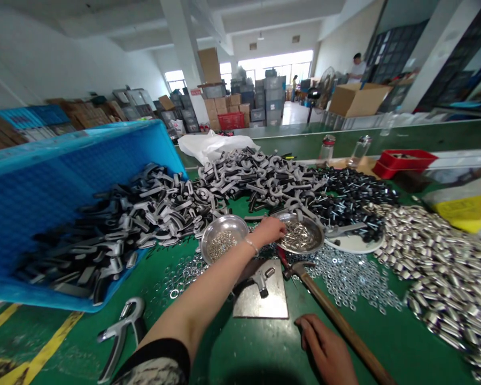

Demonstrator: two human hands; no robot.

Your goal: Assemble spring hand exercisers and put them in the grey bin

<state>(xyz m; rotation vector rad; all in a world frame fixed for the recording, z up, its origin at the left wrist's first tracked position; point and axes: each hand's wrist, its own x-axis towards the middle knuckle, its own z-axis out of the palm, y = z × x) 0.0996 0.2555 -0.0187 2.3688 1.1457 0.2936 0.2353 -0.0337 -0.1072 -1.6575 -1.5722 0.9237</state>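
1. Through the head view I watched the left hand [270, 230] reach across the worktop [244, 347] to the right-hand metal bowl [316, 231], its fingers bent in over the near left side.
2. The small metal pins [297, 236] lay heaped in that bowl, just beside the fingertips. I could not tell whether the fingers had closed on one – the hand itself hid their tips.
3. I saw the right hand [326, 350] low on the near side, fingers loosely bent and close together; I could not make out whether they gripped anything. The wooden-handled hammer [336, 310] lay just to its right.
4. Between the hands sat a metal plate [260, 309], with a grey-and-black part [260, 279] lying on it.
5. A second metal bowl [224, 224], holding small pieces, stood left of the first – partly behind the forearm.
6. Loose washers [348, 280] spread right of the plate, and a spring-handled assembly [124, 323] lay near the blue crate [84, 179].
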